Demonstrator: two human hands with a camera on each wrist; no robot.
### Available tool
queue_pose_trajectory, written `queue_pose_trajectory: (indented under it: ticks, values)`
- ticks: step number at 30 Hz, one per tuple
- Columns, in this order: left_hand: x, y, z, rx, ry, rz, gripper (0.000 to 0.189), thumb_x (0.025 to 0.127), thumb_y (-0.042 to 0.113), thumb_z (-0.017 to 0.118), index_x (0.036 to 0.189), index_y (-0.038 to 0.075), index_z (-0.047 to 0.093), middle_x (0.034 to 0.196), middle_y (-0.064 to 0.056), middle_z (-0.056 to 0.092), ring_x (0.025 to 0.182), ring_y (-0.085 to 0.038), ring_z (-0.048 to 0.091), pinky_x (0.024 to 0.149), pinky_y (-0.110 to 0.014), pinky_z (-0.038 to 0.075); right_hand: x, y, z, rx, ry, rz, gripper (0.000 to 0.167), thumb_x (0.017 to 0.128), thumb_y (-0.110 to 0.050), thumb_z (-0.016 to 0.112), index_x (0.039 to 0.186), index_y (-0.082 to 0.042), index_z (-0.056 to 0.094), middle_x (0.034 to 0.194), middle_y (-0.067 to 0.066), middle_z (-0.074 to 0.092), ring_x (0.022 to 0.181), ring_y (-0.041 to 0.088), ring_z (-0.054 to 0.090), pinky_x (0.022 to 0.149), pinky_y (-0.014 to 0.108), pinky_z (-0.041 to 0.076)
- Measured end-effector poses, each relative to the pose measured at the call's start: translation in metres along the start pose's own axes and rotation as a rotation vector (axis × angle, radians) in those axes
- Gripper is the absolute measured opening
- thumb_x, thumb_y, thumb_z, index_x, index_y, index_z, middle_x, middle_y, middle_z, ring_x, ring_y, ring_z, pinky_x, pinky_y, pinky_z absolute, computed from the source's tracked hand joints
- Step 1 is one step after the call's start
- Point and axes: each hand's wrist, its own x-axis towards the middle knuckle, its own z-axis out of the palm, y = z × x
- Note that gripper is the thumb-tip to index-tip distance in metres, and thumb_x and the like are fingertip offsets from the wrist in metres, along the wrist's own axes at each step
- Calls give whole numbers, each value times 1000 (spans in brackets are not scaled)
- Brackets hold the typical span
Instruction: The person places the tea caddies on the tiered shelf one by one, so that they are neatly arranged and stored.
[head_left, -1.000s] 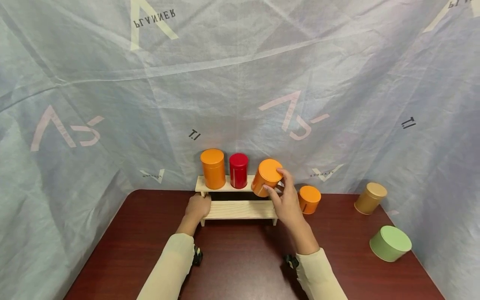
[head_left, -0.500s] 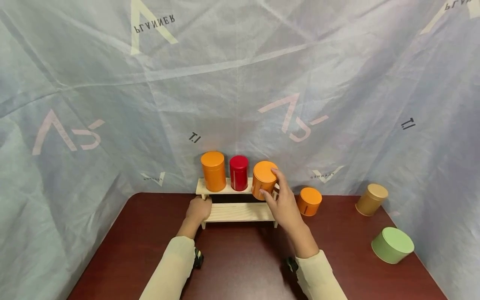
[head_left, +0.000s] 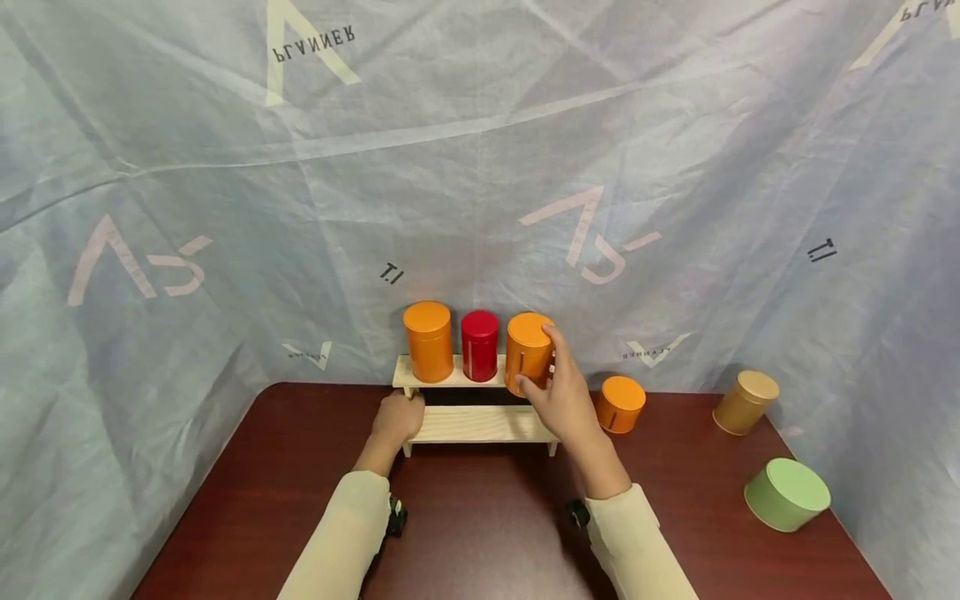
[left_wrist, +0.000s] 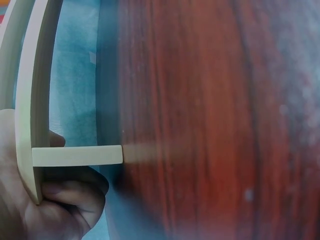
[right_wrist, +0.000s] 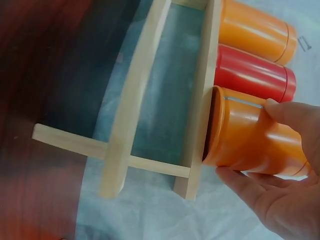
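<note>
A two-tier pale wooden stand is at the back of the table. My left hand grips its left end, fingers curled beside the stand's leg in the left wrist view. With thumb and fingers around it, my right hand holds an orange canister at the right end of the upper tier. In the right wrist view this orange canister has its base edge right at the board. Left of it on the same tier stand a red canister and a taller orange canister.
Just right of the stand is a shorter orange canister on the dark red-brown table. Farther right are a gold canister and a low green tin. A grey printed cloth hangs behind the table.
My right hand has moved left with the orange canister, which has gone from tilted to nearly upright beside the red one. My left hand has stayed on the stand.
</note>
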Motion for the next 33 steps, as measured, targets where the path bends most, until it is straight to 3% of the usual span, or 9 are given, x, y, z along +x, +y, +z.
queue_pose_trajectory:
  ticks: [3,9,16,23,29,33]
  values:
    - [1,-1,0,-2,-5,5,56,110,36,33,140,-4,61,108,-20,65,78,-29,61,71,-42,53,4,0,1,-19,3,15,94,89,-15,86,162,-20,28,143,26,56,121,43,65,96,58,59]
    - [2,-4,3,22,0,16,58,111,35,33,143,-6,58,119,-21,66,81,-28,60,75,-43,53,12,6,9,-61,29,-25,95,88,-16,87,162,-15,28,144,26,55,118,42,65,96,56,58]
    - [3,-2,2,7,-10,5,59,110,37,34,145,-4,58,112,-21,65,76,-28,59,67,-39,49,19,10,17,-90,88,-61,97,86,-17,90,161,-12,30,148,26,53,121,42,65,98,55,59]
    - [1,1,-1,0,8,9,60,110,36,33,148,-5,54,124,-24,65,89,-32,65,80,-48,55,25,10,17,-80,81,-70,98,86,-16,89,162,-14,29,151,25,52,122,42,64,99,54,59]
    - [-2,0,1,0,8,12,57,110,36,34,140,-6,60,120,-22,66,87,-30,63,82,-48,56,22,15,17,-79,64,-52,101,86,-14,89,163,-17,26,148,25,54,122,42,65,98,54,59]
    - [0,0,1,2,1,17,59,110,36,32,144,-6,57,123,-25,65,90,-34,65,84,-50,56,22,15,16,-82,64,-62,101,86,-14,89,164,-18,25,144,26,57,120,42,66,97,54,60]
